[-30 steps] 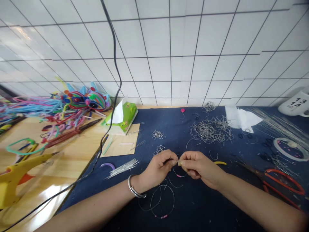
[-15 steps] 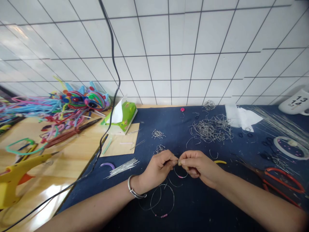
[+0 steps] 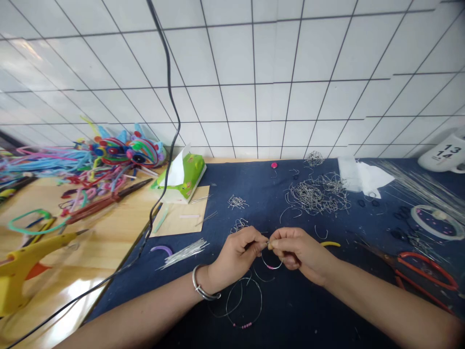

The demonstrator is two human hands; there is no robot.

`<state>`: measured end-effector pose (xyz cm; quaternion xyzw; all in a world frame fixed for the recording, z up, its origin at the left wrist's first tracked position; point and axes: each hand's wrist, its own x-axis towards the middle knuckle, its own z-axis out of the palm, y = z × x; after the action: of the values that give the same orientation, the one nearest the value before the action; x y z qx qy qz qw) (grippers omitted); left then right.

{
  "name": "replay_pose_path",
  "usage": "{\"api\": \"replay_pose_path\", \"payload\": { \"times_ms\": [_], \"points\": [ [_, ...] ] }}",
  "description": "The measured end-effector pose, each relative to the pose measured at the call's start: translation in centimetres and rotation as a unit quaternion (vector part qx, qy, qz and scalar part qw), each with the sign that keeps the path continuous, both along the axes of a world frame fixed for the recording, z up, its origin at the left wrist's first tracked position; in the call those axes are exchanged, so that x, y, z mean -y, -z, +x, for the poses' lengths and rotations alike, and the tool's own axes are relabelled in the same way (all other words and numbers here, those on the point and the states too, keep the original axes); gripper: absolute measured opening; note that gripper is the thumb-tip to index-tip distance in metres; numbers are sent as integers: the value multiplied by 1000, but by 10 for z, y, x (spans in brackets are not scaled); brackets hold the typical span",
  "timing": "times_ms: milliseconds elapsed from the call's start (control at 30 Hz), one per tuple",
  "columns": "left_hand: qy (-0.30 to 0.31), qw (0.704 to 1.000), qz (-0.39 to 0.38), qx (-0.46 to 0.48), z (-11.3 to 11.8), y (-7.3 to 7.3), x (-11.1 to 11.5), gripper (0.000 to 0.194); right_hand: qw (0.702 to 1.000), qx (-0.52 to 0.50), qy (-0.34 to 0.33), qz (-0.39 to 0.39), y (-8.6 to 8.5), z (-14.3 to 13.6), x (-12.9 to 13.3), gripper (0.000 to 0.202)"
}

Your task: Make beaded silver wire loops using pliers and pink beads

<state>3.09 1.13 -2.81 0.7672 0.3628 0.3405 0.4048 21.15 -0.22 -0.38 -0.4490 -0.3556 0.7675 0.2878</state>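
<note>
A small wire loop with pink beads (image 3: 271,267) hangs below my fingertips. My left hand (image 3: 244,251), with a silver bangle at the wrist, pinches one side of the loop's top. From the other side my right hand (image 3: 296,248) pinches the same spot, and the two hands almost touch. The wire ends between the fingers are mostly hidden. A larger beaded wire loop (image 3: 261,299) lies on the dark blue cloth (image 3: 250,179) below my left hand, beside other curled wire. Just beyond my left hand is a little pile of wire pieces (image 3: 240,225).
Orange-handled scissors (image 3: 428,269) lie at right, near a shallow round dish (image 3: 414,215) of beads. A tangled wire heap (image 3: 316,196) is behind my hands. Straight wires (image 3: 184,253), a tissue pack (image 3: 189,177) and a yellow glue gun (image 3: 25,271) are at left. A black cable (image 3: 169,72) hangs down.
Both hands stay at almost the same place, still pinching the small beaded loop. The view has shifted very slightly; nothing else visibly moves.
</note>
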Motion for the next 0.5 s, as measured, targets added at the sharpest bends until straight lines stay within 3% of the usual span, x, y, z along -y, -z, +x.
{"api": "replay_pose_path", "payload": {
  "times_ms": [500],
  "points": [
    [3,998,64,-4,2,3,0,12,999,-39,5,-33,3,0,1,4]
  ]
}}
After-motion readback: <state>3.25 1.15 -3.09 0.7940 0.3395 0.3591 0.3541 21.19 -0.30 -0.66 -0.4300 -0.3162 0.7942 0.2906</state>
